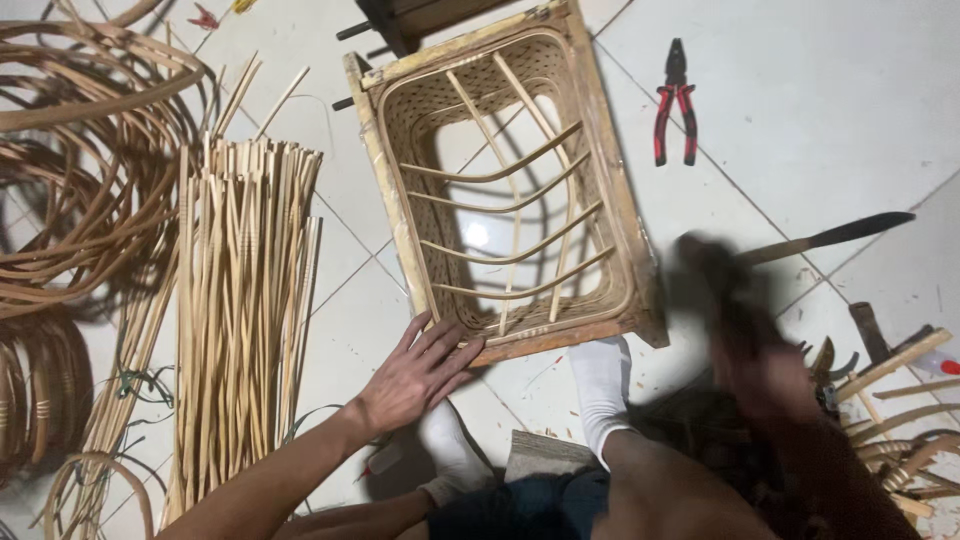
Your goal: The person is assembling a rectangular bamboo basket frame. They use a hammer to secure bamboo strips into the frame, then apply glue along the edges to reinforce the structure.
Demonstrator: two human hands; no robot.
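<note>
A square wooden frame (610,190) lies on the tiled floor, with a woven cane rim and several curved cane ribs (510,215) across its opening. My left hand (418,372) rests flat with its fingers spread beside the frame's near left corner, the fingertips touching the front rail. My right hand (765,375) is raised at the frame's near right corner and heavily motion-blurred. It grips a dark tool (712,275) whose kind I cannot tell. My feet in white socks (603,385) sit just in front of the frame.
A bundle of straight cane strips (245,300) lies left of the frame, with coiled cane (80,170) beyond it. Red-handled pliers (676,105) and a long knife (830,238) lie to the right. More cane pieces and tools (890,400) are piled at the far right.
</note>
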